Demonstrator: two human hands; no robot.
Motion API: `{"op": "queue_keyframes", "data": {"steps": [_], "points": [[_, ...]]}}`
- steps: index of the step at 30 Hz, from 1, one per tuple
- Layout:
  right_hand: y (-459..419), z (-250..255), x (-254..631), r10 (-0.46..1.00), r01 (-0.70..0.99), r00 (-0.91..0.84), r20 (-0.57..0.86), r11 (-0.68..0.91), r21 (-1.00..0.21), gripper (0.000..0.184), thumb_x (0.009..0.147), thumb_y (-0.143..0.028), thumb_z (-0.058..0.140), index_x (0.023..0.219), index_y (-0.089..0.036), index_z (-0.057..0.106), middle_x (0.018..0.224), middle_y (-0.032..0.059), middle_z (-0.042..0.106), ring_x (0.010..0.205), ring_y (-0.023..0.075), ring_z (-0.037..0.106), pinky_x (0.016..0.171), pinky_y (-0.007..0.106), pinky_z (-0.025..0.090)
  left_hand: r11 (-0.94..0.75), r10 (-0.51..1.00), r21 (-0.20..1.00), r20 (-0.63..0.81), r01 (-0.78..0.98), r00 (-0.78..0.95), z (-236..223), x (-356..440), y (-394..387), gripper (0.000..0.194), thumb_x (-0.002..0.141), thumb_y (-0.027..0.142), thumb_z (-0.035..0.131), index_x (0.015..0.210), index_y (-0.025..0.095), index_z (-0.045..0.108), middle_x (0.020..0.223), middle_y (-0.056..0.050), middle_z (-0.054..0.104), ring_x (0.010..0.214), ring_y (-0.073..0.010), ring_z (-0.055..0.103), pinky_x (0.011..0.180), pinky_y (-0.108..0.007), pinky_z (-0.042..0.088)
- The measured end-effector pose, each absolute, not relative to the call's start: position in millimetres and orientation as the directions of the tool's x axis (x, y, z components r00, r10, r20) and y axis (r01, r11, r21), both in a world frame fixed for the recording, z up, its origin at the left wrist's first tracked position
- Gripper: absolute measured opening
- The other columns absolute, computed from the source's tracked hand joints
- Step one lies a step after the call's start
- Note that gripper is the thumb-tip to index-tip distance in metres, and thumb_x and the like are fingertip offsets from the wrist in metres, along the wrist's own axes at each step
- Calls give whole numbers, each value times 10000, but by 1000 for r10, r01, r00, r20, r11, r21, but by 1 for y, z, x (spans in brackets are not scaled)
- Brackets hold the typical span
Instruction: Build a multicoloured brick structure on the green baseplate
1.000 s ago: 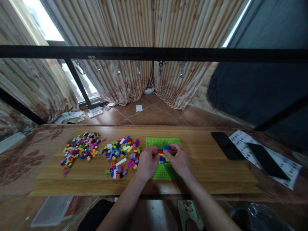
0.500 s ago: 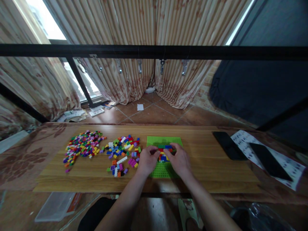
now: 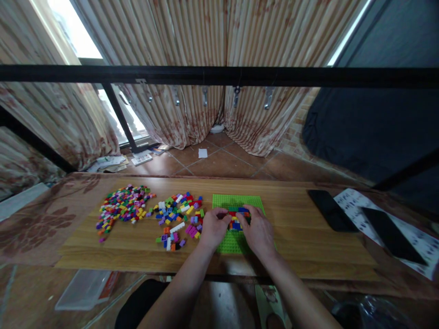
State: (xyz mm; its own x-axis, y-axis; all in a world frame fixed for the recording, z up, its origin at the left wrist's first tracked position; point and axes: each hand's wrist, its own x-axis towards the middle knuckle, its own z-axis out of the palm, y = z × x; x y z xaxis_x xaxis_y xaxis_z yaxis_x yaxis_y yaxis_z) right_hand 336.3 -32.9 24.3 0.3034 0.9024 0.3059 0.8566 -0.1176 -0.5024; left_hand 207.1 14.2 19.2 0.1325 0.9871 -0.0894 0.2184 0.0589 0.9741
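A green studded baseplate (image 3: 230, 247) lies on the wooden board, with a low build of coloured toy bricks (image 3: 236, 225) in its middle. The build has red, blue, yellow, white and green pieces. At its left side is my left hand (image 3: 214, 227), thumb and forefinger drawn together against the edge bricks. From the right, my right hand (image 3: 259, 229) curls its thumb and fingers over the bricks at the far right part. The fingers cover some of the build, and whether a loose piece is between them is hidden.
Left of the baseplate lies a scattered group of bricks (image 3: 177, 227), with a denser pile (image 3: 125, 205) farther left. A black phone (image 3: 331, 210), a printed sheet (image 3: 355, 201) and another dark device (image 3: 393, 234) lie right. A black bar (image 3: 219, 75) crosses beyond the board.
The whole view has shifted slightly, so the scene sits a little farther right. My left thumb and forefinger are a bit closer together; both hands stay at the build.
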Motion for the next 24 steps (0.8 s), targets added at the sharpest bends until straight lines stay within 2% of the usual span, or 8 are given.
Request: {"op": "queue_keyframes", "data": {"steps": [6,11,15,17,20,24], "points": [[-31,21,343,912,833,307,273,-118,-541,381,932,-396,409,1149,-139,588,1071,152,662,969,279,632,822,393,471,15,987,980,-46,196,155,18,201,18,172,748,187,536,807,135,688,653,-14,649,604,-117,577,575,-225,453],[-28,21,350,903,788,362,233,-163,-594,419,931,-430,375,1141,-145,600,1025,136,683,834,248,655,756,369,473,14,994,983,-33,184,100,25,180,28,207,731,182,520,853,133,680,635,-2,631,585,-116,563,549,-215,429],[-29,24,352,892,757,395,219,-181,-628,450,911,-466,384,1148,-149,598,1022,128,688,757,230,654,706,355,467,-14,999,948,-1,318,47,41,151,37,238,755,198,511,891,124,692,665,-13,645,614,-126,574,579,-220,432],[-29,26,353,891,737,412,193,-201,-645,464,901,-480,382,1143,-150,602,1004,122,694,732,227,655,685,350,463,-37,999,887,30,461,23,51,135,40,232,774,187,496,861,127,703,690,-23,664,645,-130,582,609,-220,428],[-29,31,355,885,700,441,152,-232,-675,483,877,-502,394,1122,-151,618,964,110,705,712,223,653,684,347,462,-35,999,720,52,693,-4,64,113,43,244,787,147,477,825,141,718,735,-41,694,713,-144,604,661,-225,419],[-30,35,360,871,663,473,134,-251,-706,514,840,-537,427,1104,-148,636,978,116,707,719,228,653,676,341,457,58,997,555,5,830,-73,69,92,44,265,797,149,486,909,163,726,878,-76,727,828,-179,638,712,-247,425]]}}
